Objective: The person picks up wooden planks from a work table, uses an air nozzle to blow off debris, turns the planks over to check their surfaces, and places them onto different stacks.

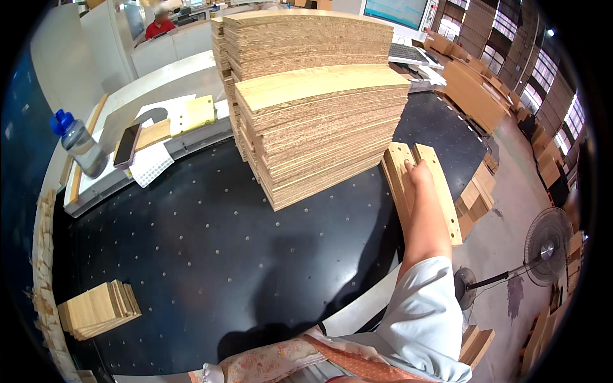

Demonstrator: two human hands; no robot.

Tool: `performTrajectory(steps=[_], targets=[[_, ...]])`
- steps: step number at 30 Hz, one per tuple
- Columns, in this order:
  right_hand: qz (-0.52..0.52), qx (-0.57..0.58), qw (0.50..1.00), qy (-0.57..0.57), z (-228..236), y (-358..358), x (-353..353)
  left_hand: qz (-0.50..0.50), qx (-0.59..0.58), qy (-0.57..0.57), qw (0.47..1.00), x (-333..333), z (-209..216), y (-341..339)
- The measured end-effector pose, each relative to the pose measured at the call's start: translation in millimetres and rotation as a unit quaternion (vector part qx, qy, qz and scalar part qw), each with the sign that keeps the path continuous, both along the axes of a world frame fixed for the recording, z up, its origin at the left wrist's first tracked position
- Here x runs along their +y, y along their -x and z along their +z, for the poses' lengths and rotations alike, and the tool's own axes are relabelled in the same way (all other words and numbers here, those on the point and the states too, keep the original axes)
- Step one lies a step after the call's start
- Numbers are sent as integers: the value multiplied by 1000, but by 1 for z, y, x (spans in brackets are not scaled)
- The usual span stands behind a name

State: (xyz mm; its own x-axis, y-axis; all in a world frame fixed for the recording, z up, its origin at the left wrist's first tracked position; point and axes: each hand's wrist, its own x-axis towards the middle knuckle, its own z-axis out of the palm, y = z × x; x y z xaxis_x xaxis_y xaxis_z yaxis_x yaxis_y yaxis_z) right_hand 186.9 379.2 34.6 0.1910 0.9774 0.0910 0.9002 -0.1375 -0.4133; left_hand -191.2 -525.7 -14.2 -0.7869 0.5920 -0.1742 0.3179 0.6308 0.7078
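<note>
My left hand is out of view; at the near left of the black table, the small pile of wood pieces sits apart, perhaps to leave room. Toward the far middle, the tall stack of curved boards lies flat on flat, presumably for steadiness. Just right of it, my right hand is at the drilled boards, its fingers mostly hidden, so I can't tell how far it's closed or whether it grips.
</note>
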Motion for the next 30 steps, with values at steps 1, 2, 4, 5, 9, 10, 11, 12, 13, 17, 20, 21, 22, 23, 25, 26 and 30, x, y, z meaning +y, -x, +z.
performTrajectory(steps=[1,2,4,5,9,10,11,12,13,17,20,21,22,23,25,26,30], targets=[[9,-4,1000,16,-1,1,10,62,-79,21,995,22,4,-5],[8,5,998,60,-3,0,19,94,-122,33,987,44,5,-6],[12,20,989,145,18,17,14,129,-176,46,975,83,2,-15],[15,78,984,158,19,18,16,135,-193,50,971,101,-2,-15],[14,214,963,160,20,11,13,144,-236,62,959,143,-16,-11],[14,230,962,147,19,9,13,145,-246,65,956,149,-20,-9],[23,253,955,151,18,8,14,148,-250,66,955,153,-23,-7],[33,275,948,154,16,6,17,153,-256,67,952,156,-25,-4],[43,297,941,157,13,4,20,159,-259,68,950,157,-27,-1],[49,231,959,158,-9,-17,46,185,-273,74,941,147,-37,12],[56,220,964,138,-20,-23,50,217,-280,76,932,122,-46,21],[62,198,971,120,-22,-23,49,230,-282,76,928,109,-50,24],[69,177,976,103,-23,-23,48,248,-283,73,924,93,-54,27],[73,149,983,81,-21,-21,46,270,-287,71,916,71,-58,27],[95,96,990,42,-9,-2,32,333,-288,46,897,9,-67,23],[147,52,988,3,15,22,9,375,-282,19,883,-32,-74,13],[194,-62,974,-95,31,23,-31,485,-196,-72,849,-101,-105,10]])
